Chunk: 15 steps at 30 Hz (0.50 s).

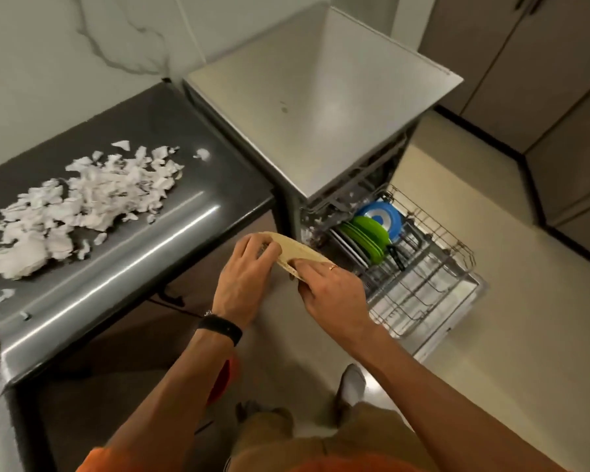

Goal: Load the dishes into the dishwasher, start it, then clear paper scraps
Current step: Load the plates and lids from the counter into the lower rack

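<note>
Both hands [247,267] [331,289] grip the beige plate [304,253] between them.

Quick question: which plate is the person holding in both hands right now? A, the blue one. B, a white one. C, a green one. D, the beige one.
D: the left hand and right hand both grip the beige plate, while the green plates and blue plate stand in the dishwasher rack.

Left grip [245,275], right grip [332,288], both curled
</note>
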Each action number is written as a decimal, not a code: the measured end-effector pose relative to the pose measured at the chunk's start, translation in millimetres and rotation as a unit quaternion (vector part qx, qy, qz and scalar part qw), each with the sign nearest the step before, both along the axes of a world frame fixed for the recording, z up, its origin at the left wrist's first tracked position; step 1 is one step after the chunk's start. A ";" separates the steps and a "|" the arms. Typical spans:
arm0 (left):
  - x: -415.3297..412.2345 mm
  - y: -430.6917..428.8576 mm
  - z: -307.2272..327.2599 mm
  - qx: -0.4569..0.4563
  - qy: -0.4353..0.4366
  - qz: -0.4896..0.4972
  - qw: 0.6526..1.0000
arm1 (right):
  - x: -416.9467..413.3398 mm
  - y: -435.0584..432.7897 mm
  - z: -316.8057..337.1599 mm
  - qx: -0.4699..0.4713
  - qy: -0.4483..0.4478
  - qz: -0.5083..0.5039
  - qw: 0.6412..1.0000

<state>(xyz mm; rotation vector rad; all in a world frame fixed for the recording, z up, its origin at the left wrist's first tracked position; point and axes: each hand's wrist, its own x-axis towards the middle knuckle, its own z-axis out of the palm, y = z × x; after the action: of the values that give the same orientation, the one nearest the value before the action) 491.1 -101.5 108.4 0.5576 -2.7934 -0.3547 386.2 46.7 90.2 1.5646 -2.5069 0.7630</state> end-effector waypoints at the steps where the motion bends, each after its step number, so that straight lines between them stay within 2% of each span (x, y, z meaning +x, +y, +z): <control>1: -11.8 9.2 -5.8 0.011 -0.006 -0.006 1.000 | -8.8 10.4 -6.4 0.007 -0.008 -0.009 1.000; 8: -72.1 21.7 -72.4 0.129 -0.029 -0.025 0.991 | -55.5 55.0 -69.8 0.000 -0.066 -0.048 0.997; 15: -142.9 1.2 -228.2 0.141 -0.036 -0.096 0.985 | -95.7 53.0 -224.5 -0.019 -0.121 -0.118 0.985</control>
<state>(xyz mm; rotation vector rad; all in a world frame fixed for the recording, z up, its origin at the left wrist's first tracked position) 348.2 -100.4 -119.8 0.3649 -2.8935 -0.7951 290.5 99.7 -134.3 1.1968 -2.7601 1.0103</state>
